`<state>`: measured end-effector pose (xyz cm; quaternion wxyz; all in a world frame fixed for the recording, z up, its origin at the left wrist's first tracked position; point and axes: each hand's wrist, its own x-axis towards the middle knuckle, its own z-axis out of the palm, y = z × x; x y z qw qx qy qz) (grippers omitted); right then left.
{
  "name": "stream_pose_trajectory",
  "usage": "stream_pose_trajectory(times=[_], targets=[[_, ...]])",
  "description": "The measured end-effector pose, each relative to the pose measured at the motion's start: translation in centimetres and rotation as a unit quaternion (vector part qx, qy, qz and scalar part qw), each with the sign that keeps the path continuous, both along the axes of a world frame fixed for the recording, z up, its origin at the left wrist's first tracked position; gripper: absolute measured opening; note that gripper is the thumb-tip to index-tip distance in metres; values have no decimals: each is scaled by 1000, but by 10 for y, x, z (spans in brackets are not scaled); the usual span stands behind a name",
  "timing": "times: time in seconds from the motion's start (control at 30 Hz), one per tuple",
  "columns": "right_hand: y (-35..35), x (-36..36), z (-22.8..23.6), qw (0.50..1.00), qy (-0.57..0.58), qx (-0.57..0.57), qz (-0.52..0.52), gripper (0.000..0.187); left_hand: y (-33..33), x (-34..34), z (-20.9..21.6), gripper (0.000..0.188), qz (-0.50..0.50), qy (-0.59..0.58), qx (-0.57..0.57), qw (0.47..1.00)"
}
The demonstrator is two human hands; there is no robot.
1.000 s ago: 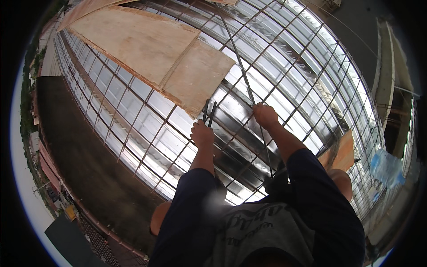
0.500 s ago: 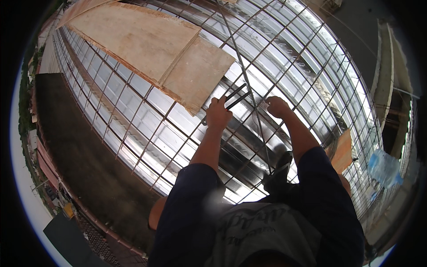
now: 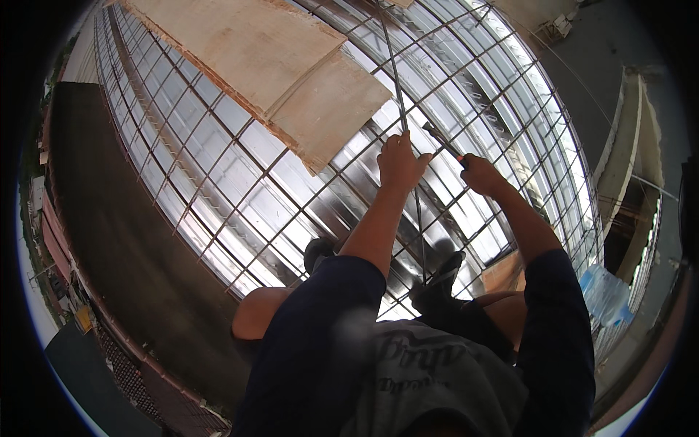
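My left hand (image 3: 398, 164) is closed on a long thin steel rod (image 3: 397, 73) lying slantwise over the rebar mesh, its thumb sticking out to the right. To its right, my right hand (image 3: 480, 175) grips the handles of dark metal pincers (image 3: 443, 140). Their head points up and left, close to the rod and above the mesh. Beneath both hands spreads the rusty rebar mesh (image 3: 271, 175), over shiny ribbed metal decking (image 3: 240, 191).
Wooden boards (image 3: 320, 109) lie across the mesh ahead and left. My shoes (image 3: 440, 280) stand among the bars. A large clear-blue water bottle (image 3: 606, 295) is at the right, near a concrete edge (image 3: 622, 156). A dark strip (image 3: 124, 240) borders the mesh on the left.
The pincers have passed from my left hand to my right. My left hand has moved right and up onto the rod. The view has shifted slightly.
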<state>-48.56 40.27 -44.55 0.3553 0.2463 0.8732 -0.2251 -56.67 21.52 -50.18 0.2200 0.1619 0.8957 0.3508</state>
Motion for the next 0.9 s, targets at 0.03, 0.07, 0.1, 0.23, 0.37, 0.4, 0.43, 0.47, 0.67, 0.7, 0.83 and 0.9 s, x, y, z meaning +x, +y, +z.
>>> stream_pose_trajectory(times=[0.03,0.07,0.1,0.23,0.37,0.4,0.43,0.47,0.67,0.7,0.83,0.9], targets=[[8,4,1,993,-63,-69,-77,36,-2,15,2,61,69,-117,-67,989],[8,1,3,972,-120,-139,-147,41,-11,36,-21,53,84,-175,-68,979],[8,1,2,988,-108,-91,-69,45,-17,57,-44,46,95,-234,-65,965],[10,5,-5,979,-68,78,177,55,7,105,-45,32,145,-295,111,938],[0,9,-12,943,-89,167,275,53,43,125,-45,21,126,-186,63,972],[2,15,-19,932,-96,196,289,52,47,124,-43,21,119,-192,61,972],[0,21,-20,926,-86,223,292,47,48,122,-39,21,113,-196,58,972],[-3,25,-22,923,-90,244,283,42,48,119,-36,20,107,-201,54,972],[-32,51,-37,907,-39,284,308,33,42,109,-12,24,69,-229,29,970],[-40,50,-36,905,-35,287,311,35,39,106,-9,24,57,-228,24,972],[-53,56,-43,879,46,329,344,41,33,105,-30,26,-119,-125,-16,985],[-60,51,-41,864,44,351,359,47,34,111,-49,28,-139,-125,-19,982]])
